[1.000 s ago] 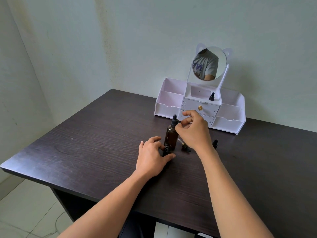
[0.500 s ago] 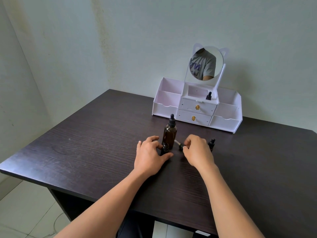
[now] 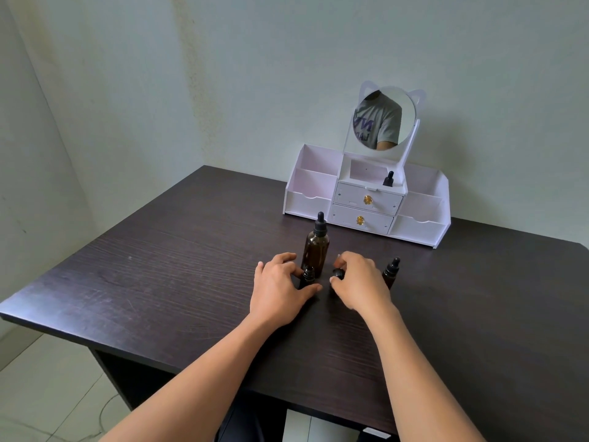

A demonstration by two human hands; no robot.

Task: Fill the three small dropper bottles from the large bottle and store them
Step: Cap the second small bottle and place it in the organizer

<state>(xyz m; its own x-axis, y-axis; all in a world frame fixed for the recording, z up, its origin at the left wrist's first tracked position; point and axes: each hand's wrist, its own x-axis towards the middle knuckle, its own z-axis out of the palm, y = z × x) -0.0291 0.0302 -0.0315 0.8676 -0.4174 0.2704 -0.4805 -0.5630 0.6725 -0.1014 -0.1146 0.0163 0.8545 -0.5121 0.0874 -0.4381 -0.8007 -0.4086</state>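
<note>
Holding the open small bottle [image 3: 308, 275] upright on the worktop [image 3: 178, 266], the left hand [image 3: 280, 287] had its fingers clamped around it. The right hand [image 3: 360, 282] pinched the dropper cap [image 3: 337, 274] just to the right of that bottle's open neck, so the cap probably had to go a little left, then down. The large bottle [image 3: 316, 250] stood just behind. Another small bottle [image 3: 390, 273] waited beside the right hand, and one [image 3: 388, 179] sat in the white organizer [image 3: 424, 224].
</note>
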